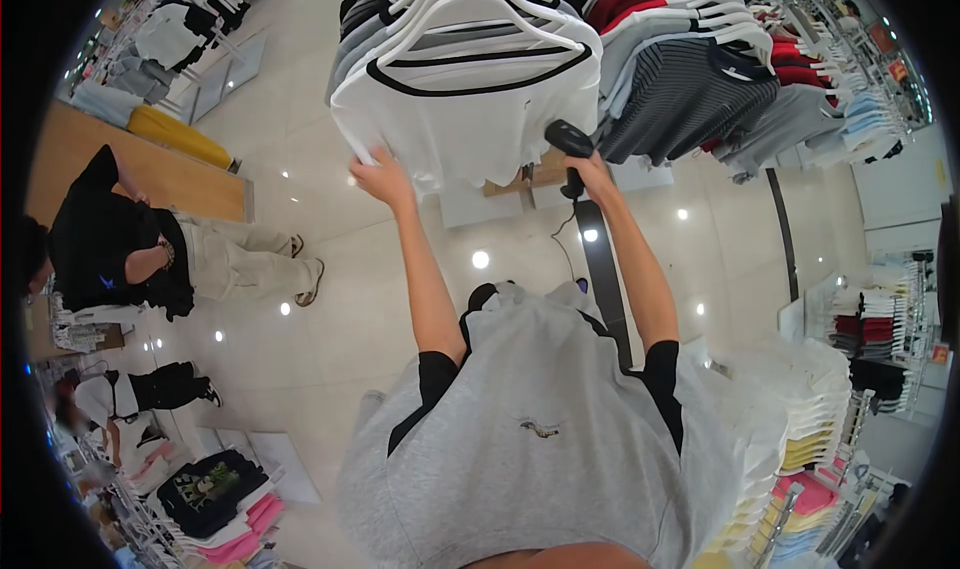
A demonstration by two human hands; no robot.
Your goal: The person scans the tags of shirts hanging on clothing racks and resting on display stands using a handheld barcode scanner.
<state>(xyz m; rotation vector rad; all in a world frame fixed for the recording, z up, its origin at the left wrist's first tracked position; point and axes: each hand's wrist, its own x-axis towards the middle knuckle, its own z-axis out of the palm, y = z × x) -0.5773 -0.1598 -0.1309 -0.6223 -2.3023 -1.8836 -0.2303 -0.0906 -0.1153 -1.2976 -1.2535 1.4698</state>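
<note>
A white T-shirt point(455, 119) with black neck trim hangs from a white hanger point(470, 11) at the front of a rail, right before me. At the shirt's lower left, my left hand point(382, 177) is closed on the edge of its sleeve. My right hand point(592, 176) grips the handle of a black corded handheld device point(568, 139). The device's head overlaps the shirt's right side in this view. From its handle, a thin dark cord point(560, 231) hangs toward the floor.
Striped and grey shirts point(690, 94) hang close on the right. More clothes point(800, 439) fill racks at lower right and a dark printed shirt point(210, 484) lies at lower left. A person in black point(115, 234) stands at left by a wooden counter point(150, 159); another person point(130, 394) is below.
</note>
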